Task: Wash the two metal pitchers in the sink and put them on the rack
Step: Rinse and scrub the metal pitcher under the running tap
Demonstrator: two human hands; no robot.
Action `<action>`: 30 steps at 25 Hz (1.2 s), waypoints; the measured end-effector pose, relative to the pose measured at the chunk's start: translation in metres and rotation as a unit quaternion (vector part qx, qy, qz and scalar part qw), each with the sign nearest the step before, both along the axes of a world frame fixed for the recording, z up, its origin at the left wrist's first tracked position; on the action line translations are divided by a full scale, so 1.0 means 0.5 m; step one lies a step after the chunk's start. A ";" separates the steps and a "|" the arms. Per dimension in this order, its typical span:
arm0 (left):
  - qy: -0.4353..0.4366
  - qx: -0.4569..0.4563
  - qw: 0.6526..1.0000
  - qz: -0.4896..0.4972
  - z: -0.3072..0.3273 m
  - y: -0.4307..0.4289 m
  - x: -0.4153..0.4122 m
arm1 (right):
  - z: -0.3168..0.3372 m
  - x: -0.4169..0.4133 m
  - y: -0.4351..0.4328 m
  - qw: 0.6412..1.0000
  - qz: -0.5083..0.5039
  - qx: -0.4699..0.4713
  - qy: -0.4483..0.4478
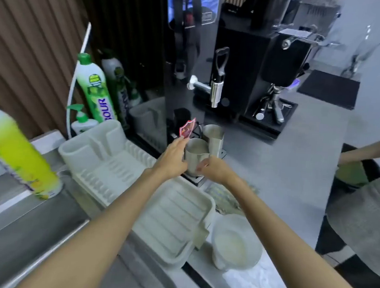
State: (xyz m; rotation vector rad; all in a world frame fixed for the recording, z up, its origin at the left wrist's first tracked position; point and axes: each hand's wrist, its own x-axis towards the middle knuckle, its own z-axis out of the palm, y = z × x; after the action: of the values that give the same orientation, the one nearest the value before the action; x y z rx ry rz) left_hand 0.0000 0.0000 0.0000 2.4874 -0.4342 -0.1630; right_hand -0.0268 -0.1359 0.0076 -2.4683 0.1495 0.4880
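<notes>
1. Together, left hand (174,158) and right hand (214,169) cupped round the nearer silver steel pitcher (196,154), palms on opposite flanks, fingers wrapped on its wall; likely a steadying two-sided grip ahead of a lift.
2. Just behind, at one o'clock of the held one and touching or nearly so: second silver steel pitcher (214,137), upright, untouched. Both standing on a small dark drip grate (199,179) below the black coffee machine (190,60), probably parked there after use.
3. Washing judged not yet begun: both pitchers well apart from the sink, whose steel edge (33,218) lies at seven o'clock.
4. Waiting at nine o'clock of the hands: pale grey plastic dish rack (107,158), bare of dishes, with a matching ribbed drain tray (179,217) at six o'clock, handy to the basin.
5. Lined up at ten o'clock against a brown slatted wall (29,42): green-capped white detergent bottle (94,90) and a small pump bottle (82,123); a yellow-green bottle (15,152) blurred at far left.
6. Elsewhere on the grey counter (295,173): white plastic bowl (236,243) at five o'clock, black grinder (280,67) at one o'clock. A second person's arm (368,149) at three o'clock.
</notes>
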 end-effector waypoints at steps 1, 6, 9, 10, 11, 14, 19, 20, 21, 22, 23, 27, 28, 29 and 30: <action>0.006 0.018 1.000 -0.004 -0.006 -0.008 0.022 | -0.009 0.004 -0.011 1.000 -0.014 0.026 0.008; 0.026 0.145 0.988 -0.052 -0.016 -0.024 0.054 | -0.034 -0.005 -0.035 0.956 -0.096 0.266 0.081; -0.020 0.150 0.986 0.074 -0.001 -0.035 0.024 | -0.039 -0.009 -0.033 0.934 -0.127 0.318 0.106; -0.006 0.135 0.984 0.119 0.005 -0.036 0.014 | -0.040 -0.009 -0.031 0.929 -0.136 0.323 0.118; 0.033 0.079 0.984 0.156 0.014 -0.038 0.003 | -0.040 -0.007 -0.027 0.924 -0.149 0.329 0.128; 0.247 -0.210 0.928 0.182 0.019 -0.031 -0.021 | -0.038 -0.006 -0.005 0.910 -0.182 0.348 0.133; 0.264 -0.262 0.910 0.181 -0.006 -0.001 -0.057 | -0.068 -0.009 0.032 0.904 -0.283 0.317 -0.047; 0.254 -0.257 0.916 0.175 -0.012 0.007 -0.057 | -0.073 -0.008 0.029 0.902 -0.301 0.298 -0.081; 0.253 -0.265 0.915 0.171 -0.014 0.015 -0.059 | -0.075 -0.007 0.022 0.895 -0.315 0.300 -0.095; 0.253 -0.274 0.913 0.165 -0.018 0.023 -0.058 | -0.076 -0.007 0.015 0.888 -0.318 0.318 -0.095; 0.247 -0.283 0.914 0.154 -0.018 0.029 -0.060 | -0.076 -0.009 0.008 0.882 -0.309 0.343 -0.090; 0.199 -0.330 0.914 0.125 -0.001 0.060 -0.080 | -0.013 -0.037 0.006 0.908 -0.151 0.382 -0.081; 0.173 -0.345 0.913 0.131 0.005 0.075 -0.092 | 0.013 -0.044 0.014 0.909 -0.113 0.394 -0.072; 0.147 -0.354 0.912 0.145 0.010 0.095 -0.108 | 0.035 -0.047 0.026 0.909 -0.082 0.403 -0.062; 0.122 -0.362 0.910 0.161 0.014 0.118 -0.128 | 0.055 -0.051 0.042 0.908 -0.058 0.412 -0.053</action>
State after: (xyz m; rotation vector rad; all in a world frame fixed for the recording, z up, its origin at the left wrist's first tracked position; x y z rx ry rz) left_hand -0.0640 0.0588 0.0069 1.7388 0.0383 -0.1430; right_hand -0.0525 -0.1149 0.0349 -1.6363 0.0296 0.2777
